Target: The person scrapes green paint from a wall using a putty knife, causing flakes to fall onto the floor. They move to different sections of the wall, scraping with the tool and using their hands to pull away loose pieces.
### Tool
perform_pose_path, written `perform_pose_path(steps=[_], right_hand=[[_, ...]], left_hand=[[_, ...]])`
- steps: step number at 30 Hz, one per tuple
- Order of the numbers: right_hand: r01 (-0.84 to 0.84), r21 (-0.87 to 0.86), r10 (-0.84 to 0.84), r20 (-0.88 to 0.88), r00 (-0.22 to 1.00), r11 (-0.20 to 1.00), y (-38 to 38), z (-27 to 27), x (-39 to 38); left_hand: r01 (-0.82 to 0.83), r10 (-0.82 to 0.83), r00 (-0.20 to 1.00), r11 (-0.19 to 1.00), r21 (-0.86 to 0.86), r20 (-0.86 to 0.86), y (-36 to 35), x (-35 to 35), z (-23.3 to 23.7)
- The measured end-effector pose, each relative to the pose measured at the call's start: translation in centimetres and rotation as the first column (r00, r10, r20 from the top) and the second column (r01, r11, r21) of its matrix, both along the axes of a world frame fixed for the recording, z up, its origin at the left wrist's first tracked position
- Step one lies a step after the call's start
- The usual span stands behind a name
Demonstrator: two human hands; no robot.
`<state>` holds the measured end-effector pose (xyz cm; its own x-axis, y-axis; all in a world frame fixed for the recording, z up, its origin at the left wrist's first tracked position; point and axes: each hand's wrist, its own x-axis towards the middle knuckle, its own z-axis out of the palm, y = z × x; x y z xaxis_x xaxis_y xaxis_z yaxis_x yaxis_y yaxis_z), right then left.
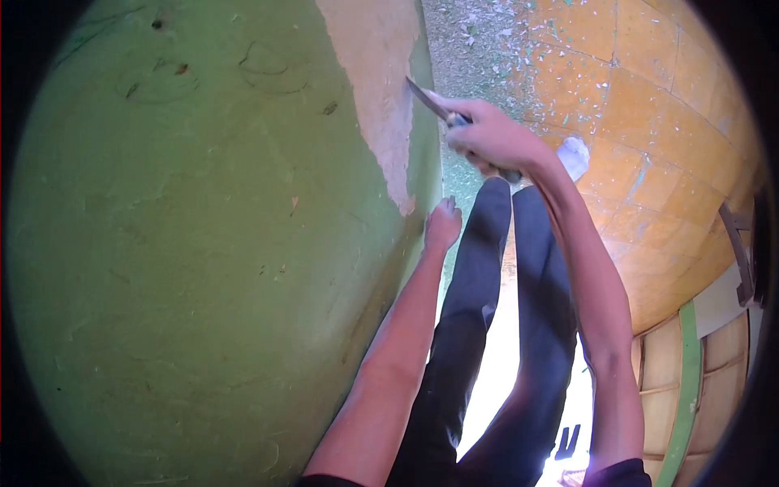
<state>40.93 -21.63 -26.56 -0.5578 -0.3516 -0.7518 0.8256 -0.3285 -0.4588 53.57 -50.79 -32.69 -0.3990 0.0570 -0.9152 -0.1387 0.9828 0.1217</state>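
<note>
Wall: we see a green-painted wall (203,243) filling the left, closest to us.
Left hand: the left hand (442,223) has its fingers curled together and rests against the wall, just below the lower tip of the bare patch. We see nothing in it.
Legs: dark trousers (487,308) between the two forearms, pointing down to the floor.
Right hand: the right hand (491,138) is clamped on the scraper's handle, held out from the wall.
Scraper: the scraper (426,99) blade is tilted, its tip touching the right edge of the bare patch.
Bare patch: a tan bare patch (381,73) where green paint is off, narrowing downward.
Floor: an orange tiled floor (649,122) with paint flakes (479,40) thick near the wall.
White thing: a white thing (574,154) just beside the right wrist; we cannot tell what it is.
</note>
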Motion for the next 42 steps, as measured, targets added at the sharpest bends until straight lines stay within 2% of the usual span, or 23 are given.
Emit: perform_pose_path(steps=[1,2,3,4,7,11,18,19,22,23,26,27,30,32,35,38,41,42], right_hand=[[-0.008,0.020,0.009,-0.022,1.000,1.000,0.3,-2.1,-0.5],[-0.010,0.038,0.011,-0.035,0.999,0.999,0.5,-3.7,-0.6],[-0.018,-0.046,0.018,0.010,1.000,0.999,0.8,-3.8,-1.3],[-0.017,-0.037,0.017,-0.001,1.000,0.999,1.0,-3.3,-1.3],[0.024,-0.067,-0.025,-0.014,1.000,0.997,0.2,-0.7,0.6],[0.020,-0.031,-0.022,-0.069,0.997,0.999,0.3,-6.3,-0.4],[-0.057,-0.046,0.057,0.017,0.998,0.997,1.3,-1.6,0.3],[0.017,-0.052,-0.018,-0.025,1.000,0.999,0.8,-3.6,0.3],[0.032,-0.041,-0.031,0.026,0.999,0.999,0.4,-6.4,-0.1],[0.047,0.033,-0.047,-0.005,0.999,0.998,-0.6,-6.2,0.4],[0.059,-0.015,-0.059,-0.017,0.998,0.998,-0.3,-1.5,0.1],[0.005,-0.004,-0.005,0.042,0.999,1.000,0.5,-1.2,-0.1],[0.005,0.083,-0.003,-0.024,1.000,0.997,0.3,-6.6,-0.6],[0.028,0.060,-0.027,-0.011,1.000,0.998,-0.2,-7.5,-1.3],[0.033,0.064,-0.031,-0.028,0.999,0.997,0.5,-2.7,-0.5],[-0.042,-0.032,0.041,-0.018,0.999,0.999,1.9,-0.1,-0.8],[-0.002,0.071,0.004,-0.037,0.999,0.998,0.9,-4.8,-1.0],[0.025,0.016,-0.025,-0.009,1.000,1.000,1.1,-5.0,-1.2]], left_hand=[[0.051,-0.051,0.999,0.999,0.003,-0.017,1.2,-0.2,0.3],[-0.006,0.006,1.000,1.000,0.012,-0.019,1.6,-0.2,0.7],[-0.067,0.067,0.997,0.998,0.021,-0.031,1.9,-0.7,0.9],[-0.133,0.134,0.990,0.991,0.028,-0.047,2.2,-1.1,1.1],[-0.097,0.096,0.994,0.995,-0.019,-0.052,3.3,-2.0,1.5],[-0.024,0.024,0.999,1.000,0.006,-0.048,2.9,-1.2,0.6],[0.013,-0.012,1.000,1.000,-0.010,0.024,2.8,-2.8,0.2],[0.020,-0.020,0.999,1.000,-0.008,0.042,3.2,-2.4,0.2],[-0.007,0.007,1.000,1.000,0.000,0.005,3.4,-2.3,0.3],[-0.018,0.018,1.000,1.000,-0.006,0.023,3.3,-2.1,0.6],[-0.015,0.015,1.000,1.000,0.002,0.025,3.5,-3.4,-1.0],[-0.001,0.002,1.000,1.000,-0.015,0.019,3.3,-3.2,-1.0],[-0.008,0.008,1.000,0.999,0.048,-0.015,3.6,-2.2,-1.0],[0.009,-0.005,0.998,0.998,0.069,-0.068,3.0,-2.4,-1.5],[-0.022,0.021,1.000,0.997,0.068,0.005,3.1,-3.1,-1.5],[0.017,-0.018,1.000,0.998,0.059,0.005,3.8,-3.5,-1.6],[0.003,0.001,0.999,0.993,0.115,-0.036,3.6,-2.9,-1.9],[-0.005,0.014,0.998,0.989,0.146,-0.059,3.6,-3.4,-1.7]])
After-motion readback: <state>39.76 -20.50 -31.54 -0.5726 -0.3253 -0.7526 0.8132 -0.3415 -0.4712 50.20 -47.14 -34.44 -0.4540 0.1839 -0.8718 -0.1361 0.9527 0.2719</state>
